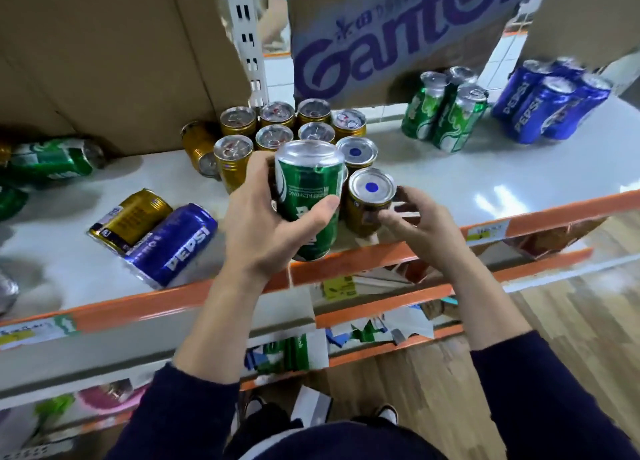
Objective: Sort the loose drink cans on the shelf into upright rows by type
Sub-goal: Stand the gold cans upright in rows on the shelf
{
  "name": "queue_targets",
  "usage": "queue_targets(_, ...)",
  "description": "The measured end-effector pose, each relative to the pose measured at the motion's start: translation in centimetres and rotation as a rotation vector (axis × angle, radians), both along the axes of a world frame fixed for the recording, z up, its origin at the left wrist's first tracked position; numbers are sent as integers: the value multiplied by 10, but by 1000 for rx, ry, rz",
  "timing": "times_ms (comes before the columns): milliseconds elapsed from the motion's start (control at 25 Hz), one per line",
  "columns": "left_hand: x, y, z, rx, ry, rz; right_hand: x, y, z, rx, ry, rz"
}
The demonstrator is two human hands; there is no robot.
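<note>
Left hand [263,224] grasps a green aluminium drink can [308,189], fingers and thumb wrapped round it, held over the near edge of the white shelf [485,175]. Right hand [426,227], fingers curled, thumb at a gold can with a blue-dotted end [367,203]; can't tell if it grips. A blue Pepsi can [173,245] lies on its side, near left.
</note>
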State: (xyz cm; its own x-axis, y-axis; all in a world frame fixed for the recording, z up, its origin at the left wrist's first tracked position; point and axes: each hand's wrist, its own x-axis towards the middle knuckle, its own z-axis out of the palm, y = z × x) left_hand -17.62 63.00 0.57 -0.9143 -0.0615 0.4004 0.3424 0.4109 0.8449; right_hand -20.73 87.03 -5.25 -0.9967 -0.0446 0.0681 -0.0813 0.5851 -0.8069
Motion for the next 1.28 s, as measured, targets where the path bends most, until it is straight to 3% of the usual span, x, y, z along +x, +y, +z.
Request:
queue_targets(440,-35,165,1,50,-8,35,-54,162,-19,528,69,-75)
queue_targets(600,-83,201,-8,-22,2,112,-75,178,-25,748,117,28)
queue_targets(920,-178,243,-38,-125,-149,330,-81,179,-35,768,194,7)
queue_targets(1280,-188,256,-55,-229,-265,298,-82,181,-36,785,162,20)
